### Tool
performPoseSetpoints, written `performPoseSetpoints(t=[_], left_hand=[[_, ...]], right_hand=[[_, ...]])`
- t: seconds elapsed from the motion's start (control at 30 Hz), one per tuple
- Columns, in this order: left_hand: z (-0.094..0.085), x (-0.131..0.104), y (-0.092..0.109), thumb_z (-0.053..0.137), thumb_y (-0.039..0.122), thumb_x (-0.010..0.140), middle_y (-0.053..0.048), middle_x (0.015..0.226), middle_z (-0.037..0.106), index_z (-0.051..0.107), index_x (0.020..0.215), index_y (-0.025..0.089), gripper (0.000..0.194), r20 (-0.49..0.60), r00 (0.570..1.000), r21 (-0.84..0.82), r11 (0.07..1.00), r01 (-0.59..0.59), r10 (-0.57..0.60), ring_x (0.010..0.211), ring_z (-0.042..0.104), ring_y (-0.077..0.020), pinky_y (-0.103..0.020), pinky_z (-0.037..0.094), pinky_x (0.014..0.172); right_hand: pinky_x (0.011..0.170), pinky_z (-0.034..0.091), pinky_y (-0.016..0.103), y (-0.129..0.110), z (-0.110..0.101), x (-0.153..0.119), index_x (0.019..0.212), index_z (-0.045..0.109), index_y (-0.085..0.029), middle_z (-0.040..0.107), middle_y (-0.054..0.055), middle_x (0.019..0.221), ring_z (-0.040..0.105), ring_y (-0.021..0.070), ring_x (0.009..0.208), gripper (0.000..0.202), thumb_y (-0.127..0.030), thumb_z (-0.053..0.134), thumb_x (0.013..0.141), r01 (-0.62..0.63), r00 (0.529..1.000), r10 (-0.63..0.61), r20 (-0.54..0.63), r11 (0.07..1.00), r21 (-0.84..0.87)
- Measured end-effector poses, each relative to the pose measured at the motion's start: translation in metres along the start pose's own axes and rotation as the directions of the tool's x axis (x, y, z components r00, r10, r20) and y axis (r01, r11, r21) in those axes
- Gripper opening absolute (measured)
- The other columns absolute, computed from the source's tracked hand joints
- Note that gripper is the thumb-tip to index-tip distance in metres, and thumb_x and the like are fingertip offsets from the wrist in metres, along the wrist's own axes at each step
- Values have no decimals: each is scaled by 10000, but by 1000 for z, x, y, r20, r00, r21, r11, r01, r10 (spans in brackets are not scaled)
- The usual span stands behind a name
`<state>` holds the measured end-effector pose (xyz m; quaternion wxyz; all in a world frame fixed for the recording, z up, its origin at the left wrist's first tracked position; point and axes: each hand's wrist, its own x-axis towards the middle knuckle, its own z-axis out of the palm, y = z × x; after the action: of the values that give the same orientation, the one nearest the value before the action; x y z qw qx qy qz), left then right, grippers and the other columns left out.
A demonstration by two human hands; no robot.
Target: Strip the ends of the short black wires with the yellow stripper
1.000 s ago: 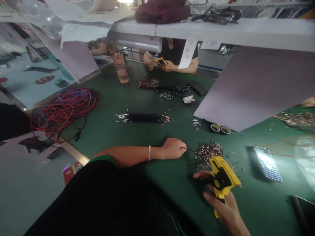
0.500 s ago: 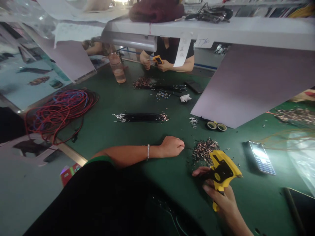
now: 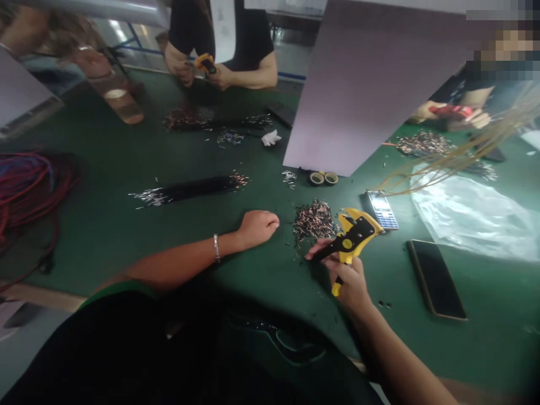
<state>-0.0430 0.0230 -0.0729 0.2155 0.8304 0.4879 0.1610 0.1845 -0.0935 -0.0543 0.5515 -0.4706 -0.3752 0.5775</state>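
Note:
My right hand (image 3: pixel 350 278) is wrapped around the handles of a yellow and black wire stripper (image 3: pixel 352 239), whose head points up and to the right. Just behind the tool lies a heap of short cut wire ends (image 3: pixel 313 220), dark with coppery tips. My left hand (image 3: pixel 258 228) rests on the green table (image 3: pixel 261 281) as a closed fist, left of the heap. Anything inside its fingers is hidden. Farther left and back, a bundle of black wires (image 3: pixel 194 188) lies flat, with silvery ends at left and coppery ends at right.
Two tape rolls (image 3: pixel 323 179) stand by a slanted white panel (image 3: pixel 333 95). A keypad phone (image 3: pixel 382 209), a dark smartphone (image 3: pixel 436 279) and a clear plastic bag (image 3: pixel 472 214) lie at right. Red cables (image 3: pixel 29 197) are coiled at left. Across the table, a person holds another stripper (image 3: pixel 205 63).
The view has swung right and down, so the scene shifts left and another person's hands show at right. My right hand still holds the wire stripper, and my left fist stays closed.

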Motion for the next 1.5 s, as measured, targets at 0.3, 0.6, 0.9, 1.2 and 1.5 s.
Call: performPoseSetpoints(t=[0.3, 0.6, 0.9, 1.2, 1.5], left_hand=[[1, 0, -4, 565, 202, 861, -17, 903, 786, 766, 842, 208, 202, -27, 1000, -27, 1000, -8, 7, 852, 718, -177, -272, 504, 803], [-5, 2, 0, 575, 199, 834, -14, 823, 774, 754, 795, 204, 183, -34, 999, -62, 998, -11, 9, 768, 694, -155, -249, 482, 726], [-20, -7, 27, 551, 207, 781, -20, 644, 705, 715, 785, 140, 177, 346, 936, -379, 901, 209, -72, 542, 634, -106, -213, 493, 550], [-6, 23, 49, 604, 197, 749, -76, 673, 721, 739, 761, 114, 160, 381, 924, -473, 864, 173, 23, 611, 672, -132, -260, 549, 628], [-4, 65, 55, 645, 157, 722, -99, 803, 751, 752, 792, 91, 143, 211, 977, -532, 839, 117, -2, 621, 664, -115, -275, 568, 657]], right_hand=[[792, 529, 414, -4, -1, 1, 1008, 690, -203, 743, 49, 876, 689, 245, 773, 337, -194, 675, 671, -3, 1000, 3, 24, 1000, 1], [784, 536, 419, -9, -7, 4, 977, 687, -199, 733, 42, 869, 685, 235, 770, 300, -186, 663, 678, 57, 998, -58, -20, 998, -40], [791, 556, 436, -14, -17, 11, 981, 698, -192, 727, 39, 867, 688, 232, 775, 321, -148, 632, 670, 158, 981, -161, -109, 987, -37], [826, 550, 460, -22, -21, 15, 959, 647, -225, 690, 26, 816, 660, 219, 755, 288, -165, 602, 681, 211, 956, -233, -176, 968, -134], [803, 552, 435, -20, -32, 20, 946, 652, -200, 682, 24, 832, 657, 199, 749, 274, -182, 646, 672, 251, 945, -273, -181, 959, -134]])
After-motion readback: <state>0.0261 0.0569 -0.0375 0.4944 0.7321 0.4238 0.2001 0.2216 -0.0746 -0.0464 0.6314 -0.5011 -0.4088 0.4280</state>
